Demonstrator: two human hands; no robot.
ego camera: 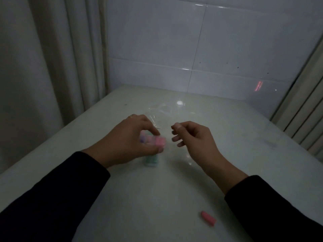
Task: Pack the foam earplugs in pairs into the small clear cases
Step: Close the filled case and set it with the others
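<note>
Only the head view here, and it's dim and a bit blurry. The left hand (132, 137) is curled around a small bunch of earplugs (153, 140), pink ones toward the thumb and something purplish deeper in the fingers; can't count them. Right under that hand a pale green thing (151, 160) sits on the tabletop (174, 198). Could be a case with green plugs in it, too soft to say. The right hand (190, 135) hovers just beside the left, fingers loosely curled, holding nothing I can make out. A crinkly clear bag (162, 110) lies beyond both hands. One stray pink plug (208, 218) sits near the front edge, well apart from everything else.

What could go wrong, I reckon: the left hand is holding several plugs at once, so picking one out may spill others. The stray plug is easy to forget or knock off with a sleeve, leaving a pair short. In this light, colours could get mismatched too.
</note>
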